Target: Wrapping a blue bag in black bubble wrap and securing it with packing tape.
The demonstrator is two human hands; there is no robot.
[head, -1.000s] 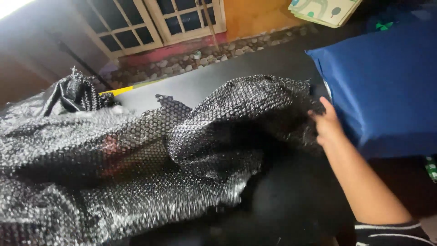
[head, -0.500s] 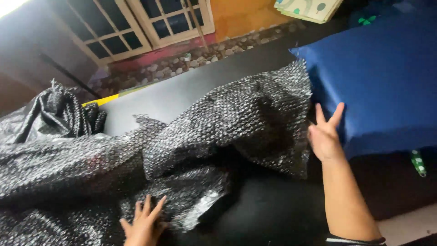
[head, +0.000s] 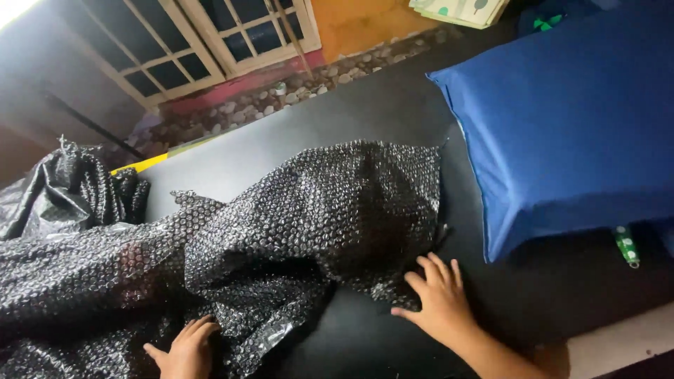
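Bubble wrap (head: 302, 217), black and shiny, lies in a long rumpled sheet across the dark counter (head: 295, 140), running from the left edge to just short of the blue cushion (head: 562, 133). Its right end humps up and is darker in the middle.

Right hand (head: 439, 302) lies flat, palm down, at the lower right corner of the wrap; its fingers (head: 430, 270) are spread and straight, their tips on the edge of the sheet, gripping nothing. Left hand (head: 184, 351) rests palm down on the near edge of the wrap at the bottom of the view, fingers (head: 200, 326) loosely extended and pressed on the sheet, closed on nothing.

Blue cushion sits to the right on the counter, near the wrap but apart from it. A crumpled black plastic bag (head: 70, 186) lies at the far left, behind the wrap. Beyond the counter are a pebbled strip of floor (head: 295, 88), a white-framed window (head: 210, 35) and an orange wall (head: 358, 21). A patterned mat (head: 456, 10) shows at the top edge.
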